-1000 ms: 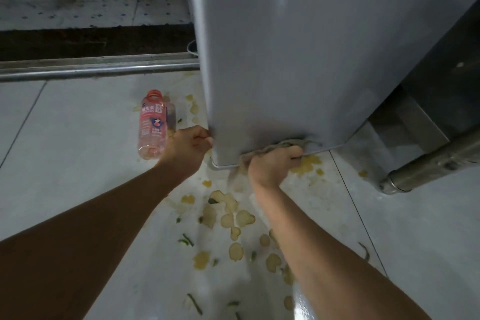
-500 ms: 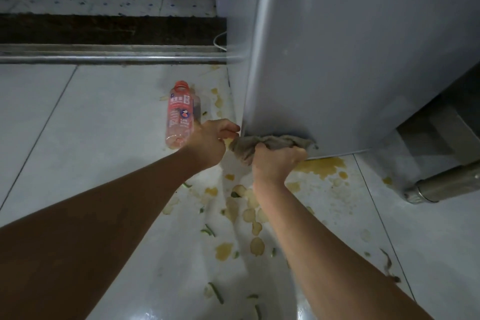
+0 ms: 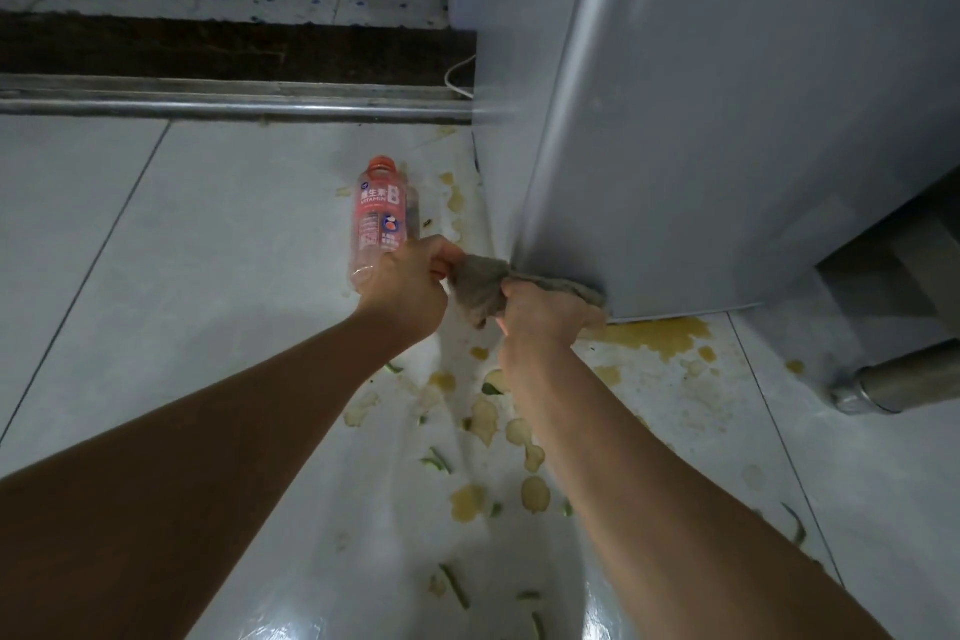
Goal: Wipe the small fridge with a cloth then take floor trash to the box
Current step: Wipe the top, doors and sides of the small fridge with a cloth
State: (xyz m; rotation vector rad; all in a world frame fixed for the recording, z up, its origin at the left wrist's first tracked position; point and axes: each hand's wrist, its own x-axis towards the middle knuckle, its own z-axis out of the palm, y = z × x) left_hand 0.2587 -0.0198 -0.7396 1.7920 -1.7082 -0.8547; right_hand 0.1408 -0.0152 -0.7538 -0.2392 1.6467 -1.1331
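The small grey fridge [image 3: 727, 120] stands on the tiled floor at the upper right. My right hand [image 3: 545, 317] grips a grey cloth [image 3: 480, 283] and presses its far end against the fridge's bottom front corner. My left hand [image 3: 410, 286] sits just left of it, its fingers pinching the cloth's near end. An empty plastic bottle with a red label [image 3: 382, 218] lies on the floor behind my left hand. Yellowish peel scraps [image 3: 535, 491] and green bits [image 3: 454, 585] are scattered on the tiles between my forearms.
A yellow spill [image 3: 657, 335] spreads under the fridge's front edge. A metal door track [image 3: 208, 107] crosses the floor at the back, with a white cord [image 3: 457, 75] beside the fridge. A steel tube leg [image 3: 904, 382] lies at the right.
The view has swung right and nearer. My right hand slid the cloth left along the fridge's bottom edge to the corner. My left hand left the fridge corner and took the cloth's end.
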